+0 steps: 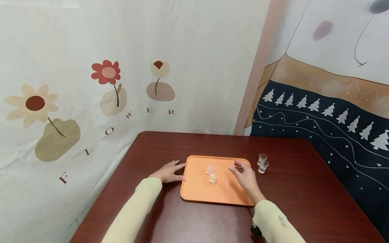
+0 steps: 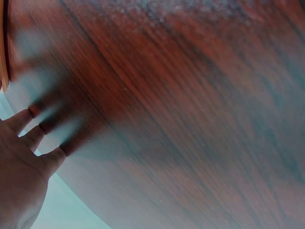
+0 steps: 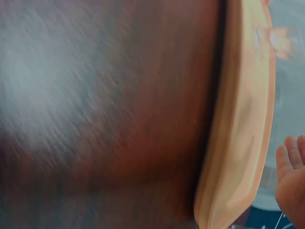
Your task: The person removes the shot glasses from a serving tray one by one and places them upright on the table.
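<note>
Left hand (image 1: pixel 167 173): spread, empty, at your orange rectangular tray's (image 1: pixel 200 193) edge
Right hand (image 1: pixel 247 179): half-curled, empty, over tray
Clear cups (image 1: pixel 212 178): two on tray

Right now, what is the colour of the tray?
The tray is orange, seen best in the head view.

We are getting soft, even light in the head view, a shadow darkening the table (image 1: pixel 212 221) beside the left sleeve (image 1: pixel 133 207). In the right wrist view, we are seeing pale glare and a blurred glass (image 3: pixel 282 42).
</note>
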### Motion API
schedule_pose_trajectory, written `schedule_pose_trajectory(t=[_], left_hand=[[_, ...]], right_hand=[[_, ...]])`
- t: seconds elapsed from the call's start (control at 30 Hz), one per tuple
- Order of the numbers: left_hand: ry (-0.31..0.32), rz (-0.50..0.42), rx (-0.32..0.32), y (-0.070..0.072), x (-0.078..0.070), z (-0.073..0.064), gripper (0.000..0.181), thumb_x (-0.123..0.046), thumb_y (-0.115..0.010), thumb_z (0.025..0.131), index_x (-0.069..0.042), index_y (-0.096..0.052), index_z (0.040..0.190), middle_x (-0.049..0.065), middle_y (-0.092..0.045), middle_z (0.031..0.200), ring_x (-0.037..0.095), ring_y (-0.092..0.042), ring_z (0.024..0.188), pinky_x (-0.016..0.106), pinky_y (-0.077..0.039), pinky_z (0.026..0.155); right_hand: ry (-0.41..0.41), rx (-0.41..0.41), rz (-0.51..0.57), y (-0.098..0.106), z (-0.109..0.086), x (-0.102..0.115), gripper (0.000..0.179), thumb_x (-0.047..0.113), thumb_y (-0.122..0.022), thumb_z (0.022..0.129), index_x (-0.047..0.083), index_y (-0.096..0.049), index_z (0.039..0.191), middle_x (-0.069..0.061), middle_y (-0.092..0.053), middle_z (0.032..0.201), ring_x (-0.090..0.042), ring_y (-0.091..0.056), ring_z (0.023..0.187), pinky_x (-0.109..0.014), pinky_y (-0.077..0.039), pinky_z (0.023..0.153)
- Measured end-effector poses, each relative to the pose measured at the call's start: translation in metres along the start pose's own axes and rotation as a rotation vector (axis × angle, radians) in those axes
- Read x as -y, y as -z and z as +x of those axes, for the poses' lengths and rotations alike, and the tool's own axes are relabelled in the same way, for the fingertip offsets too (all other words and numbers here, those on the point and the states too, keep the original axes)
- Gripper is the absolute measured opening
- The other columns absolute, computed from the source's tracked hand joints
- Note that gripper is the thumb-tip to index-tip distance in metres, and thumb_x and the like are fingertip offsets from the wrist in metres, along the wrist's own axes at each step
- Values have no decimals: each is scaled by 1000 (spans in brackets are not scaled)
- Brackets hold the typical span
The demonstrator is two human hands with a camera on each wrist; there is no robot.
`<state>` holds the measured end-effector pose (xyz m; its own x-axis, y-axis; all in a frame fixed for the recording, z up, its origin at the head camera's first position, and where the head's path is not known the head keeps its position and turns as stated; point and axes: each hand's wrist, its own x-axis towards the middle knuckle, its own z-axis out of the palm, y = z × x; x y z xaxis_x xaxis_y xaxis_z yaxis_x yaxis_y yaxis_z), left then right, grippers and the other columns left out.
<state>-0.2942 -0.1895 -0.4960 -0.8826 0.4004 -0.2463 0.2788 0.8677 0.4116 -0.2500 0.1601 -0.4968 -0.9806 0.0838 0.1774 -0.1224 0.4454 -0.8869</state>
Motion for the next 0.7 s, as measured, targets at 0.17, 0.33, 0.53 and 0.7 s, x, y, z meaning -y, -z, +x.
schedule_pose_trajectory(t=[0.17, 0.33, 0.53, 0.7], left_hand=[[15, 1, 6, 1, 1, 0, 78, -54, -67, 91, -26, -36, 156, 18, -22, 161, 38, -15, 149, 57, -17, 117], [18, -5, 4, 1, 1, -1, 78, -54, -67, 91, -26, -36, 156, 17, -22, 161, 38, -14, 149, 57, -17, 116], [27, -10, 8, 2, 0, -2, 78, -54, -67, 90, -26, -36, 156, 17, -23, 161, 37, -14, 149, 56, -16, 117], [28, -12, 11, 3, -2, -1, 77, -54, -67, 91, -26, -36, 156, 17, -22, 161, 38, -14, 149, 56, -15, 117]], right_hand=[[-6, 77, 29, -19, -8, 4, 53, 23, -76, 90, -4, -60, 133, -20, -62, 129, -35, -62, 115, -44, -53, 92], [12, 107, 34, -31, -13, 5, 52, 23, -77, 89, -5, -61, 130, -19, -63, 128, -35, -63, 113, -42, -54, 90], [7, 132, 32, -40, -14, 5, 52, 19, -79, 87, -4, -62, 130, -18, -64, 127, -33, -64, 112, -41, -54, 91], [13, 159, 49, -45, -15, 5, 51, 15, -80, 86, -5, -62, 130, -20, -64, 126, -35, -64, 111, -42, -55, 89]])
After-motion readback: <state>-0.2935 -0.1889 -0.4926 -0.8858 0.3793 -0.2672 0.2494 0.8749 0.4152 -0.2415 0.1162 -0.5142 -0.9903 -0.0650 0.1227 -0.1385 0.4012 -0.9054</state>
